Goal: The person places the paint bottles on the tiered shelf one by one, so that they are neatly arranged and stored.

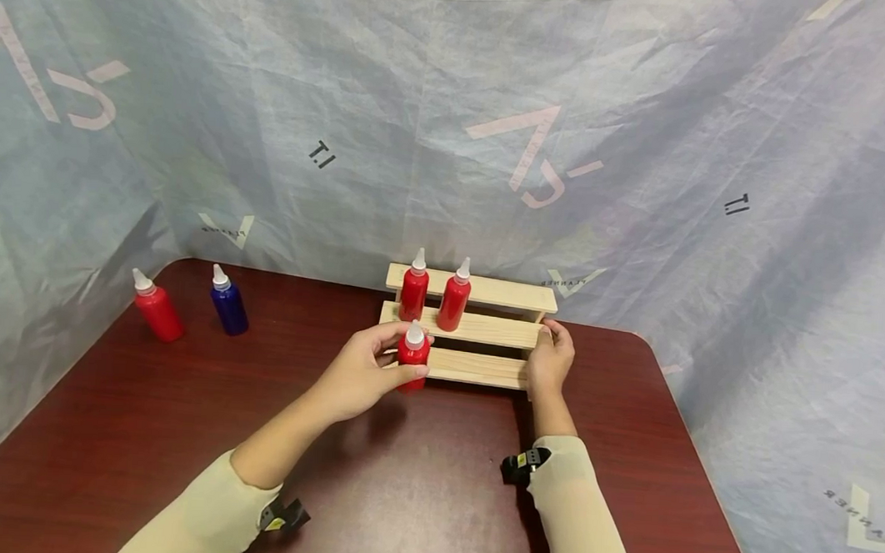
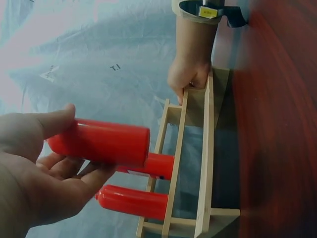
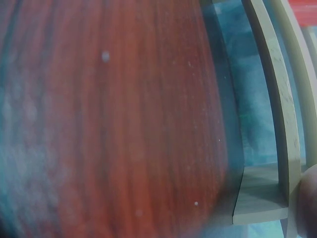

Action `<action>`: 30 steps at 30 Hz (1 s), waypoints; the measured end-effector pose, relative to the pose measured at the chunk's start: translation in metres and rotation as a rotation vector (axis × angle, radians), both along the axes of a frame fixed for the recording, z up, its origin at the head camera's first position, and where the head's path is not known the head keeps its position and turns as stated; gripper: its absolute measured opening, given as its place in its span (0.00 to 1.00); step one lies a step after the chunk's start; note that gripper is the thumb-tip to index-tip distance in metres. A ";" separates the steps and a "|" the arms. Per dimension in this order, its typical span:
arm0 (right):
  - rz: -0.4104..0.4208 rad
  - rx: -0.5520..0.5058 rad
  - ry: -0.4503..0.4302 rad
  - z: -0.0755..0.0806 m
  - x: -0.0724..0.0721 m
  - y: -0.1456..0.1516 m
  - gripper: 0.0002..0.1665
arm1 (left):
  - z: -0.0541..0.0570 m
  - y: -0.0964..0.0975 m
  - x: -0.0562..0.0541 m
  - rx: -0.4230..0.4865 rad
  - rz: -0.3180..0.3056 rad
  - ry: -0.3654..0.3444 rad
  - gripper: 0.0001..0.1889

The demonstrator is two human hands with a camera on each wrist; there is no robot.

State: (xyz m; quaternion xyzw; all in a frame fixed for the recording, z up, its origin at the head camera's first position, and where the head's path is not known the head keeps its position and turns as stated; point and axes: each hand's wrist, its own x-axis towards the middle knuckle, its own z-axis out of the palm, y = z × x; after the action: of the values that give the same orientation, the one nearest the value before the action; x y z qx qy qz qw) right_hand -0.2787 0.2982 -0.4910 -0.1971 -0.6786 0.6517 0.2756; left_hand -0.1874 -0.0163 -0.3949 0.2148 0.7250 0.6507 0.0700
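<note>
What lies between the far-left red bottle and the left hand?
The blue bottle, then bare tabletop up to the left hand; the head view shows this.

Table (image 1: 142, 428) viewed forward-down from head; rack (image 1: 488, 328) shared by all, seen sideways, nearer from wrists, closest from right.

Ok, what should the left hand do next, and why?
Maybe lower the held red bottle onto the front step of the wooden rack: the left hand holds it close by, two red bottles stand on the step behind, and the right hand grips the rack.
</note>
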 end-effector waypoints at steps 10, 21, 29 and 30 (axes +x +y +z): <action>-0.013 0.000 0.013 0.000 0.000 0.000 0.17 | 0.004 0.013 -0.001 -0.009 -0.023 0.032 0.25; -0.014 -0.015 0.011 -0.002 0.000 0.000 0.16 | -0.006 0.024 -0.005 -0.069 -0.019 0.119 0.26; -0.007 -0.004 0.010 -0.001 -0.001 0.001 0.16 | -0.007 0.033 -0.008 -0.111 -0.029 0.176 0.25; -0.006 -0.005 0.010 -0.001 -0.001 0.001 0.16 | -0.007 0.035 -0.008 -0.121 -0.031 0.182 0.25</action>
State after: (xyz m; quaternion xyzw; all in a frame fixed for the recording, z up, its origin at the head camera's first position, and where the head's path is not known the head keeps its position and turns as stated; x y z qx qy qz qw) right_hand -0.2795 0.2988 -0.4920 -0.1962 -0.6750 0.6536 0.2805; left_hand -0.1958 0.0183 -0.4019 0.2797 0.7627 0.5825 0.0269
